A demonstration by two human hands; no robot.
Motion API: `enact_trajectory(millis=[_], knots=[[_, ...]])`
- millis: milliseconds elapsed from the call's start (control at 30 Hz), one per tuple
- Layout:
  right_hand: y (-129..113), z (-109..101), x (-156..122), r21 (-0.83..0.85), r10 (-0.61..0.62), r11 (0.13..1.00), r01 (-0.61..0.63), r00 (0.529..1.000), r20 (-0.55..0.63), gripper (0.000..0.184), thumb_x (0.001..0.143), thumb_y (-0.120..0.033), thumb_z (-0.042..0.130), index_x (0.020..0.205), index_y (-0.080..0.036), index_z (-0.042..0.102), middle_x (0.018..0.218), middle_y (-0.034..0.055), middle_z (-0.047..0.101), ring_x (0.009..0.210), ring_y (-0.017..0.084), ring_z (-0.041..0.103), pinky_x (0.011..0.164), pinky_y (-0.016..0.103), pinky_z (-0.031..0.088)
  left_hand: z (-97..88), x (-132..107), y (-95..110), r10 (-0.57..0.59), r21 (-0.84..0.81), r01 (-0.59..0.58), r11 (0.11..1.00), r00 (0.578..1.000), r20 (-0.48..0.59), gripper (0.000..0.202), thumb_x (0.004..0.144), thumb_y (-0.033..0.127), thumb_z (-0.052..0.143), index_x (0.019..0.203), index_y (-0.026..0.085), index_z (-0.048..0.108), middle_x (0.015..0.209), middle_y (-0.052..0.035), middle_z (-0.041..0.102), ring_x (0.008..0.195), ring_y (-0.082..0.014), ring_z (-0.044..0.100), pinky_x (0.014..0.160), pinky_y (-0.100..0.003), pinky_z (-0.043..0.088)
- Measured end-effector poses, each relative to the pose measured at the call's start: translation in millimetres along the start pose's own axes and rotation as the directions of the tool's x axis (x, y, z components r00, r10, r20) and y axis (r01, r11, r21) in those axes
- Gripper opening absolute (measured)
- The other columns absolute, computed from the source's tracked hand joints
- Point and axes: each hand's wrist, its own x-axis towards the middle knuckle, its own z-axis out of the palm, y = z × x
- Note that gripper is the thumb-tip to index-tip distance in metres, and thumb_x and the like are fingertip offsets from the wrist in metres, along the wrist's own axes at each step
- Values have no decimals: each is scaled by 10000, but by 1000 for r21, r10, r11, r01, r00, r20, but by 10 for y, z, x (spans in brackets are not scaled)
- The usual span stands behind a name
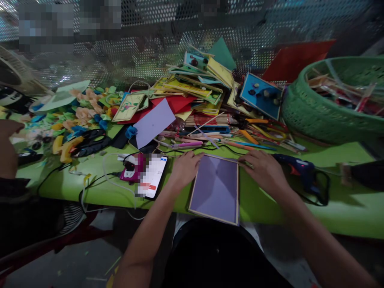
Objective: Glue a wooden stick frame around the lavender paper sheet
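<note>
A purple card [216, 188] edged with thin wooden sticks lies on the green table, its near edge reaching the table's front. My left hand [185, 168] has its fingers closed at the card's far left corner. At the far right corner, my right hand [264, 168] pinches the frame between thumb and fingers. A dark blue glue gun [301, 170] with a small red light rests just right of my right hand. Left of my left hand lies a lit phone [157, 176], touching a magenta device [136, 168] with cables.
Behind the card is a heap of decorated cards [192, 86], sticks and pens. A green basket [327, 108] stands at the right. Paper flowers [87, 106] and scissors [94, 142] lie left. Another person's arm [7, 148] reaches in there. A perforated metal screen [144, 52] closes the back.
</note>
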Motion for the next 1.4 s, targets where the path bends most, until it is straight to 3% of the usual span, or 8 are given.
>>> enact_trajectory(millis=[567,733,867,1033,1200,1300,1400], knots=[[-7,46,79,-94,-13,995,15,1000,22,249,1015,-298,465,950,-226,695,1001,75,762,943,261,681,835,405,437,24,5,-11,5,-44,-7,999,999,-38,430,1029,261,479,1436,309,610,1159,-87,701,1054,-267,664,925,-381,507],[37,90,96,-169,-70,983,77,996,46,227,1000,-257,465,958,-208,683,973,93,735,949,269,666,827,396,431,39,-4,-7,3,-88,-8,996,998,-65,408,1016,238,508,1398,297,636,1166,-82,704,1055,-256,671,924,-372,514],[67,40,110,-248,-141,959,138,990,7,228,1007,-241,458,929,-199,668,928,86,719,881,257,652,804,384,412,1,-26,20,-36,-158,8,987,984,-174,427,1015,237,521,1435,269,591,1238,-78,688,1106,-239,660,949,-364,508],[-10,-148,160,-281,-183,947,154,980,-81,246,1027,-265,446,921,-211,661,878,60,702,840,242,635,793,375,388,-181,-10,224,58,-145,-119,982,929,-366,344,1019,277,535,1348,265,634,1300,-55,679,1230,-247,587,1056,-410,443],[-198,-336,247,-296,-255,930,216,962,-100,223,1014,-221,467,919,-203,668,844,62,677,839,238,624,794,364,371,-292,163,584,263,-43,-295,954,902,-342,243,1024,316,527,1186,212,676,1217,-63,713,1186,-251,602,1038,-437,418],[-265,-394,288,-332,-264,918,217,959,-101,221,1004,-189,464,930,-188,672,854,79,681,839,248,627,787,368,385,-246,295,712,313,-6,-332,943,897,-311,201,1018,274,509,1034,173,682,1075,-74,734,1071,-254,646,970,-436,430],[-281,-405,294,-363,-249,910,199,964,-97,237,1012,-194,447,933,-191,670,869,91,688,863,261,642,788,373,407,-168,374,742,321,-42,-349,936,897,-304,201,1016,255,493,1006,162,671,1042,-83,736,1040,-253,662,940,-423,430]])
